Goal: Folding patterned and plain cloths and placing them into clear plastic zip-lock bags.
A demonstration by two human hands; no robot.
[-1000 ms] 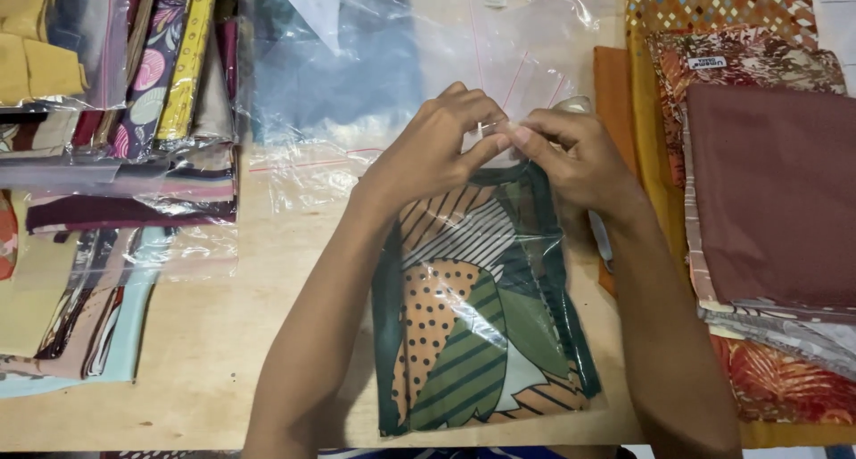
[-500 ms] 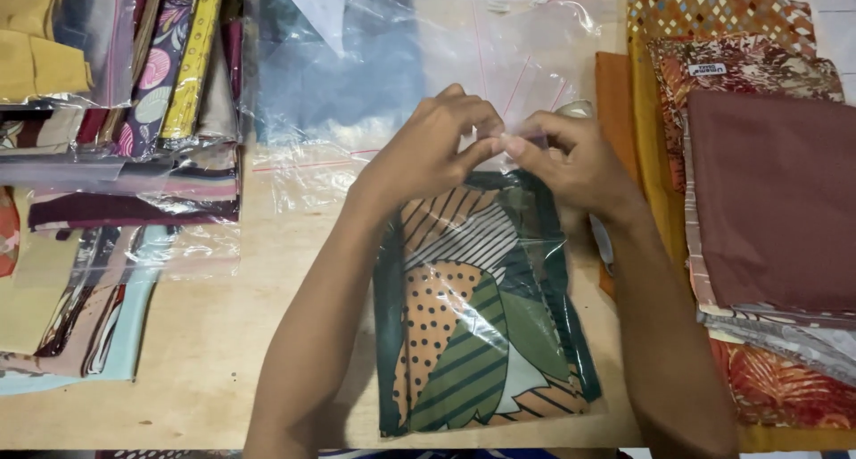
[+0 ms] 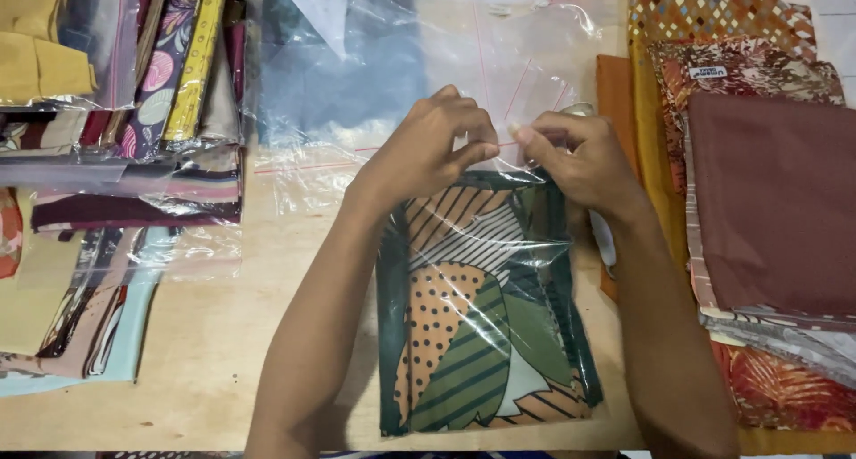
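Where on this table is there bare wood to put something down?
The widest bare wood lies between the left stack of bagged fabrics and the left forearm. A thin strip runs below the patterned scarf bag. It is crowded along the top with empty bags, and on the right with folded fabrics.

**Layout at the surface**

Wooden surface (image 3: 223,352) carries everything. Centre, nearest the person: green-bordered patterned cloth in a clear plastic bag (image 3: 481,316), lying flat. Left hand (image 3: 428,151) and right hand (image 3: 580,160) meet at its far edge, fingers (image 3: 477,151) touching the bag's top. Behind it: empty clear plastic bags (image 3: 374,66), overlapping. Left: pile of bagged printed fabrics (image 3: 116,111), more bagged pieces in front of it. Right: stack of folded brown and patterned cloths (image 3: 767,200), just beside the right forearm.
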